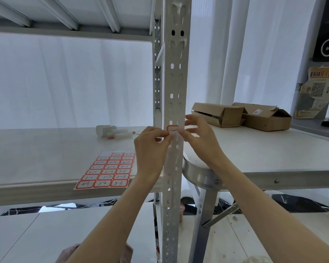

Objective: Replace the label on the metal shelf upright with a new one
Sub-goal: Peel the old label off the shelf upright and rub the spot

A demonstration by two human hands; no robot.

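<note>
A perforated grey metal shelf upright (pixel 176 76) runs down the middle of the view. A small red-bordered white label (pixel 172 129) lies against its face at shelf height. My left hand (pixel 152 145) pinches the label's lower left edge with thumb and fingertips. My right hand (pixel 199 137) pinches its right edge, the other fingers spread. A sheet of red-bordered handwritten labels (pixel 106 170) lies on the shelf board to the left, with several blank spots in its top row.
The white shelf board (pixel 36 154) carries a few rolled white paper pieces (pixel 113 132) at the back. Right of the upright stands a folding table (pixel 273 158) with two open cardboard boxes (pixel 241 115). A white shelf board (pixel 65 8) spans overhead.
</note>
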